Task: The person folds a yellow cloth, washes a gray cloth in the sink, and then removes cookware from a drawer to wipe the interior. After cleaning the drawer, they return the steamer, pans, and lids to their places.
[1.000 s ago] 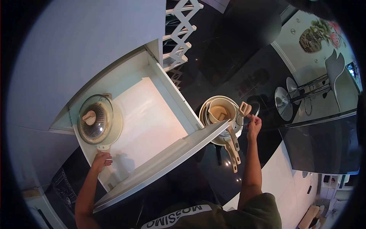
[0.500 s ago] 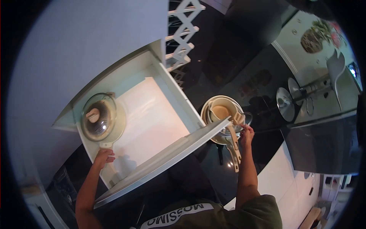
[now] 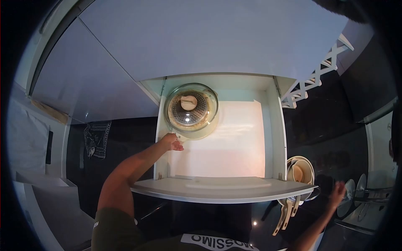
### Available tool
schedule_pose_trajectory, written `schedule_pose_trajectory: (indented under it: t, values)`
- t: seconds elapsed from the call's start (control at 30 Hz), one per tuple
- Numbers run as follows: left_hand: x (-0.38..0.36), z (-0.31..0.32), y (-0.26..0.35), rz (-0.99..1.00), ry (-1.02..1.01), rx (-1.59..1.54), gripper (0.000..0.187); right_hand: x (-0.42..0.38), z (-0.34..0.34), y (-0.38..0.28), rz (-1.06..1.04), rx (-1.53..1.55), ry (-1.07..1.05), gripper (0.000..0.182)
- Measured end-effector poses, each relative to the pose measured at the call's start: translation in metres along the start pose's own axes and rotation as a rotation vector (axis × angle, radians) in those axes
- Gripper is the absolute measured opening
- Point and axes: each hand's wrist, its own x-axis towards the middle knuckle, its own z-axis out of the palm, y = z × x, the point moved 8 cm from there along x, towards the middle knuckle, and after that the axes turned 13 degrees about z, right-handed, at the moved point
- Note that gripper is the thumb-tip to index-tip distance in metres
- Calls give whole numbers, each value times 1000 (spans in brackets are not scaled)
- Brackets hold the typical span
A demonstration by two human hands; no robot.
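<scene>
In the left part of the pulled-out drawer (image 3: 274, 134) stands a cream pot (image 3: 200, 134) topped by a glass lid (image 3: 205, 118) with a beige knob. A perforated insert shows through the glass. My left hand (image 3: 172, 143) is closed around the pot's handle at the near side. My right hand (image 3: 336, 195) is beyond the drawer's right front corner, beside an upright glass lid (image 3: 346, 201); its fingers are smeared by motion. Between the drawer and that hand sits a stack of nested cream pans (image 3: 309, 169), their handles pointing toward me.
A white lining sheet (image 3: 243, 142) covers the drawer's bottom. White lattice (image 3: 316, 79) stands at upper right. A patterned cloth (image 3: 97, 140) lies on the dark floor at left. The drawer front (image 3: 222, 189) crosses before my body.
The view has turned and shifted toward the drawer. My right hand has left the nested pans and moved right toward the glass lids. My left hand stays at the pot's handle.
</scene>
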Motion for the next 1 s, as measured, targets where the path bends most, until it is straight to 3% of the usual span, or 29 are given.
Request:
schedule_pose_trajectory:
  t: [0.03,0.07,0.1,0.13,0.17,0.23,0.3,0.4,0.47,0.53,0.57,0.7,0.77,0.8,0.87,0.9,0.97,1.0]
  values:
    - [8,-3,0,3,3,-1,29,-5,15,-77,120,54,-243,25]
    - [16,-7,3,85,34,-66,31,-5,5,-118,118,58,-245,25]
    - [28,-10,4,166,64,-131,33,-61,59,-256,-67,73,-458,20]
    - [45,-20,2,230,129,-42,35,-83,95,-300,-105,77,-623,20]
    - [61,-22,-8,229,130,-47,35,-104,126,-334,-145,81,-788,19]
    - [71,-13,-1,436,115,-543,36,-148,206,-353,-51,-17,-1218,20]
    - [47,-6,4,405,183,-518,36,-194,291,-350,61,-47,-1578,27]
    - [32,-2,9,366,266,-502,35,-233,426,-339,174,-32,-1652,66]
    - [33,-7,7,359,285,-512,33,-248,505,-339,280,30,-1570,83]
    - [36,-16,8,360,211,-112,26,-267,559,-342,291,1,-1474,83]
    - [36,-22,6,359,219,-113,26,-271,573,-342,319,-28,-1371,84]
    - [43,-33,5,357,247,129,21,-312,568,-371,423,229,-1591,79]
    - [85,-39,-12,389,75,453,28,-301,570,-366,261,150,-1511,72]
    - [83,-39,-12,378,76,449,28,-299,577,-356,267,126,-1544,59]
    - [75,-23,-1,425,5,127,38,-294,570,-345,318,75,-1547,53]
    - [78,-17,-1,418,1,127,38,-290,568,-336,361,37,-1542,46]
    - [81,-19,-2,400,183,26,42,-287,563,-325,383,14,-1553,42]
    - [78,-19,3,392,178,23,42,-286,556,-325,399,9,-1548,47]
